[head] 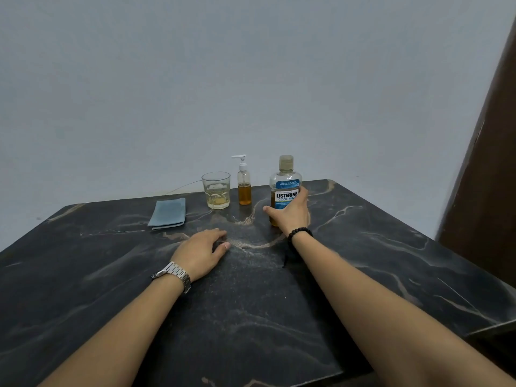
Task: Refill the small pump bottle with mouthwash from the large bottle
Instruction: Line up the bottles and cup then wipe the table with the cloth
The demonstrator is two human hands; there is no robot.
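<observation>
The large mouthwash bottle (285, 182) stands upright at the back of the dark marble table (391, 261), capped, with amber liquid and a blue label. My right hand (291, 212) wraps around its lower body, thumb to the left. The small clear pump bottle (244, 188) with a white pump stands upright just left of it, about half full of amber liquid. My left hand (202, 251) rests palm down on the table in front, fingers loosely curled, holding nothing.
A clear glass (216, 189) with a little pale liquid stands left of the pump bottle. A folded blue-grey cloth (168, 213) lies further left. A grey wall rises behind the table; a dark wooden panel (485, 191) stands at the right.
</observation>
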